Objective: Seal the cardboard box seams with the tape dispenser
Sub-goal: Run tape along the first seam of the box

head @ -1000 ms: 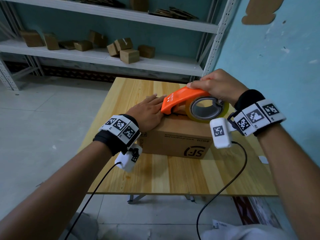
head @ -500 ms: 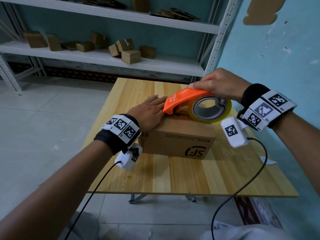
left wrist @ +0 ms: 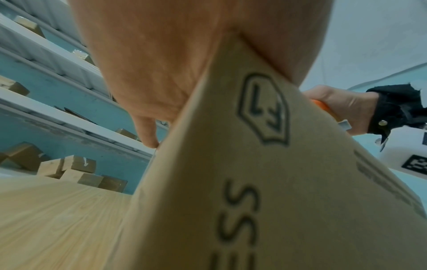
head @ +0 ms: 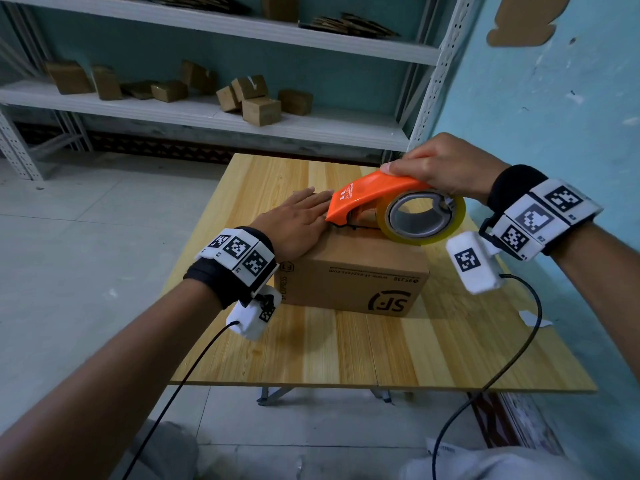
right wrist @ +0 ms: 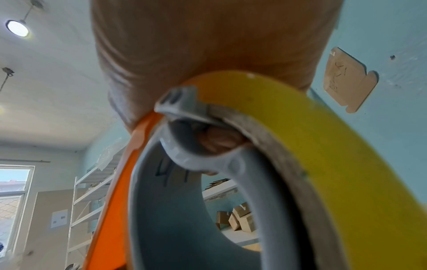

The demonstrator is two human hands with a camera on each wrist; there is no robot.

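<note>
Cardboard box (head: 349, 271) sits on the wooden table (head: 346, 351), printed side facing the person, "SF" logo upside down in the head view. Left hand (head: 294, 225) lies flat on the left part of the box top, fingers straight and together, palm pressing down; the left wrist view shows the palm (left wrist: 148, 60) against the box edge and the box wall (left wrist: 265, 182) filling the frame. Right hand (head: 440, 164) grips the orange tape dispenser (head: 367, 195) from above, fingers curled over its housing. Dispenser nose touches the box top just beside the left fingertips; the yellowish tape roll (head: 420, 216) overhangs the right end of the box. Right wrist view: roll (right wrist: 335, 164) and grey hub close up. Small cardboard boxes (head: 256, 98) on the shelf (head: 329, 128) behind
</note>
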